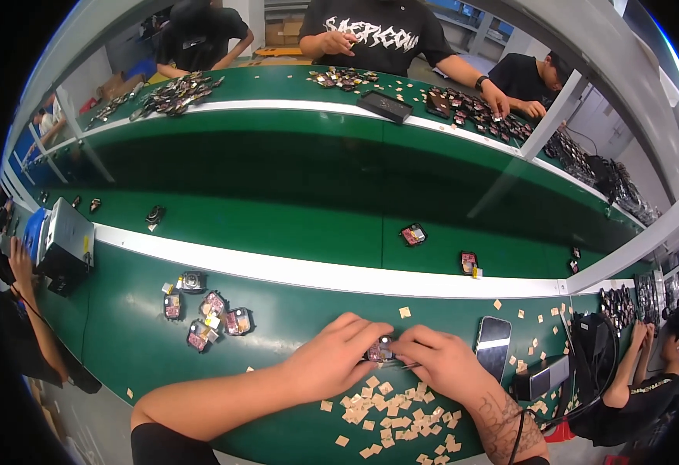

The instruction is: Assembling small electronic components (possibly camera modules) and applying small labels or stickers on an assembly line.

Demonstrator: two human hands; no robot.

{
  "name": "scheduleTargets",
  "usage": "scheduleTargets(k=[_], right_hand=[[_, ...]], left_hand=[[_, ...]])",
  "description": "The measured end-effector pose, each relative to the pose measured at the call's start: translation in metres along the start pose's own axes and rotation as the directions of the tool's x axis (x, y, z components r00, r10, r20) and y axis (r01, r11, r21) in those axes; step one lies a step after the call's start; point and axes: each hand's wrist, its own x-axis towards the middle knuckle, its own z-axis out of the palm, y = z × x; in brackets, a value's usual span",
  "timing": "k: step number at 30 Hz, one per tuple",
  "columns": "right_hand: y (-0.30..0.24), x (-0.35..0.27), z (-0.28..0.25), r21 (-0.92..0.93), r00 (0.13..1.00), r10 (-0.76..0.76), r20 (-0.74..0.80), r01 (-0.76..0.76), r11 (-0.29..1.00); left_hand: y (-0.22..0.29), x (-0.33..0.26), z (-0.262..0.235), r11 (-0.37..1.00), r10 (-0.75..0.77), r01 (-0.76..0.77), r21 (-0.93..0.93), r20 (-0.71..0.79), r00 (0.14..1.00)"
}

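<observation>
My left hand (339,353) curls its fingers around a small black-cased device with an exposed circuit board (380,350), low over the green table. From the right, my right hand (442,358) is closed, its fingertips at the device's edge. A thin dark tool (407,366) shows at its fingers; its kind is too small to make out. Just below my hands lies a spread of small tan squares (401,411). To the left, several similar devices (207,318) sit in a loose group, with small white-and-yellow parts on or beside them.
A phone (494,346) lies right of my hand, beside a dark box (542,378) and a cable. Past the white rail (277,267), single devices (414,234) lie on a green belt. Coworkers sit opposite and at both sides. A grey machine (66,242) stands left.
</observation>
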Motion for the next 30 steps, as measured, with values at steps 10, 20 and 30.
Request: scheduleTargets(k=[10, 20, 30], right_hand=[[0.0, 0.002, -0.012, 0.421, 0.957, 0.267, 0.116, -0.291, 0.859], [-0.014, 0.0, -0.012, 0.193, 0.985, 0.172, 0.026, -0.173, 0.966], [-0.02, -0.003, 0.013, 0.16, 0.978, 0.18, -0.105, -0.162, 0.974]], left_hand=[[-0.017, -0.004, 0.002, 0.937, 0.246, -0.261, 0.234, 0.092, 0.965], [-0.011, -0.007, -0.001, 0.839, 0.292, -0.337, 0.427, 0.169, 0.942], [-0.011, -0.007, 0.003, 0.89, 0.277, -0.285, 0.357, 0.072, 0.958]])
